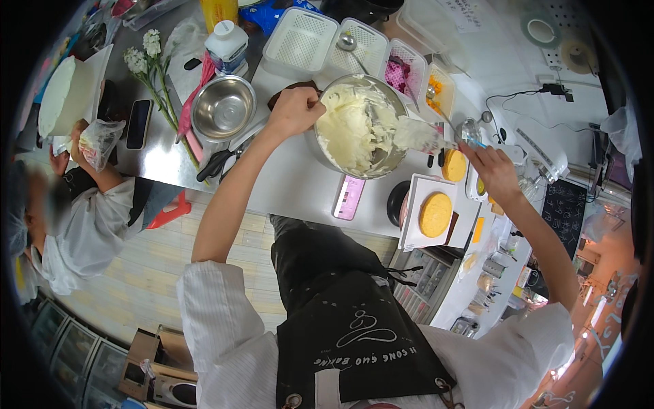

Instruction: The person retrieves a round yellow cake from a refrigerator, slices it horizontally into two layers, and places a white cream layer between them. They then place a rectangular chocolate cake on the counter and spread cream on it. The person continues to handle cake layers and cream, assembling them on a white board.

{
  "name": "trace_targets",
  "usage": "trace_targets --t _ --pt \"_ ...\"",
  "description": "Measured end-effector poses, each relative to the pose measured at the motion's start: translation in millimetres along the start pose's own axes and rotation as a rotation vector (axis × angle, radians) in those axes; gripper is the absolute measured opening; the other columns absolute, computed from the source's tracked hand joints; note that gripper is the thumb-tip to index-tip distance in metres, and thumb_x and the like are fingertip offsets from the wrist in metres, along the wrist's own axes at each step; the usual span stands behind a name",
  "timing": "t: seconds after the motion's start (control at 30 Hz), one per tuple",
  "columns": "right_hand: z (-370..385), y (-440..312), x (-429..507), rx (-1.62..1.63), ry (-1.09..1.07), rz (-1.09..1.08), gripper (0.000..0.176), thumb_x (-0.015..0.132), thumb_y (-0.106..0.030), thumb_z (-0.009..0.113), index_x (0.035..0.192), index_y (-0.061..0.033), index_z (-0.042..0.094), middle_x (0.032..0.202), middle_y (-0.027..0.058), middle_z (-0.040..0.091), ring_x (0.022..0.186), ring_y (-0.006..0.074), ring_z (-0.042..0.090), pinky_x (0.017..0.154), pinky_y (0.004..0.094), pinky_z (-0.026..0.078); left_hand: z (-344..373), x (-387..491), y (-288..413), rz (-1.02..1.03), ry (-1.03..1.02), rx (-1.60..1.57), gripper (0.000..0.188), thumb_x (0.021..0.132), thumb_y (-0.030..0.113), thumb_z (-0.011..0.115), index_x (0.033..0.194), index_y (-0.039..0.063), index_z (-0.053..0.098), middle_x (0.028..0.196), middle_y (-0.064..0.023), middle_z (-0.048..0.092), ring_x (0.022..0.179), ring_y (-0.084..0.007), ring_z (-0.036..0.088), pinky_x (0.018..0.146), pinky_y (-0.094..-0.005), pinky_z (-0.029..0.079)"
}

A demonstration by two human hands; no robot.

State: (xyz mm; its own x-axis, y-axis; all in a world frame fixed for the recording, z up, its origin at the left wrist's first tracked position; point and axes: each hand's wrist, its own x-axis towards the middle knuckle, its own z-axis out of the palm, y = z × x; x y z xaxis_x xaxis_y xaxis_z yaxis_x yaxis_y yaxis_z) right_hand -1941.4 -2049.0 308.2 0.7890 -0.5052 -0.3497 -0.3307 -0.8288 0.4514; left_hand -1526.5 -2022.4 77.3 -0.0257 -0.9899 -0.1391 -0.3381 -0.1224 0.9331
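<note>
A metal mixing bowl full of pale whipped cream sits on the worktop in front of me. My left hand grips its left rim with curled fingers. On the other side, my right hand holds the handle of a spatula. The cream-smeared spatula blade reaches over the bowl's right rim, its tip at the cream. Below that hand, a round yellow cake layer rests on a white square board. A second yellow cake layer lies just behind it.
White baskets and fruit tubs line the back. Left of the bowl are an empty steel bowl, scissors and white flowers. A pink phone-like object lies in front. Another person works at far left beside a white cake.
</note>
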Motion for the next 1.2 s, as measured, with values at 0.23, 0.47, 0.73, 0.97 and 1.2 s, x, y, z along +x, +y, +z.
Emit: trace_targets --t 0.23,0.47,0.73,0.97,1.2 --pt "-27.4 11.3 16.4 0.503 0.021 0.280 0.029 0.094 -0.010 0.061 0.122 -0.0085 0.069 0.072 0.0098 0.061 0.063 0.0251 0.060 0.058 0.0370 0.049 -5.3 -7.9 7.1 -0.088 -0.063 -0.167 0.020 0.090 0.016 0.065 0.087 -0.003 0.061 0.076 -0.0094 0.068 0.067 -0.0155 0.070 0.056 -0.0298 0.060" --pt "51.4 6.6 88.0 0.935 -0.321 0.445 0.026 0.091 -0.026 0.063 0.092 -0.0048 0.077 0.084 0.0151 0.073 0.075 0.0259 0.070 0.071 0.0366 0.053 -1.8 -12.5 13.4 -0.105 -0.003 -0.217 0.019 0.087 0.016 0.064 0.083 -0.003 0.062 0.077 -0.0103 0.067 0.063 -0.0191 0.069 0.057 -0.0336 0.062" --pt "-25.4 56.3 41.7 0.489 -0.251 0.405 0.020 0.088 -0.026 0.067 0.092 -0.0103 0.078 0.082 0.0114 0.073 0.078 0.0306 0.068 0.074 0.0406 0.054 15.0 -16.5 11.0 -0.109 0.045 -0.233 0.020 0.087 0.015 0.064 0.086 -0.004 0.062 0.077 -0.0095 0.066 0.065 -0.0180 0.069 0.057 -0.0343 0.063" --pt "-62.2 25.5 115.8 0.075 0.126 0.016 0.012 0.085 -0.013 0.063 0.077 -0.0135 0.072 0.074 0.0096 0.069 0.073 0.0301 0.069 0.064 0.0411 0.054 7.6 -9.0 12.3 -0.186 -0.054 -0.354 0.019 0.086 0.014 0.065 0.084 -0.005 0.062 0.073 -0.0081 0.063 0.067 -0.0161 0.067 0.058 -0.0339 0.064" --pt "-17.1 -24.1 129.0 0.341 -0.636 0.150 0.017 0.085 -0.022 0.068 0.084 -0.0058 0.074 0.079 0.0147 0.072 0.077 0.0324 0.073 0.068 0.0446 0.057 38.4 -16.2 0.4 0.054 0.229 -0.198 0.017 0.087 0.008 0.063 0.078 -0.007 0.060 0.095 -0.0244 0.072 0.072 -0.0233 0.074 0.055 -0.0344 0.057"
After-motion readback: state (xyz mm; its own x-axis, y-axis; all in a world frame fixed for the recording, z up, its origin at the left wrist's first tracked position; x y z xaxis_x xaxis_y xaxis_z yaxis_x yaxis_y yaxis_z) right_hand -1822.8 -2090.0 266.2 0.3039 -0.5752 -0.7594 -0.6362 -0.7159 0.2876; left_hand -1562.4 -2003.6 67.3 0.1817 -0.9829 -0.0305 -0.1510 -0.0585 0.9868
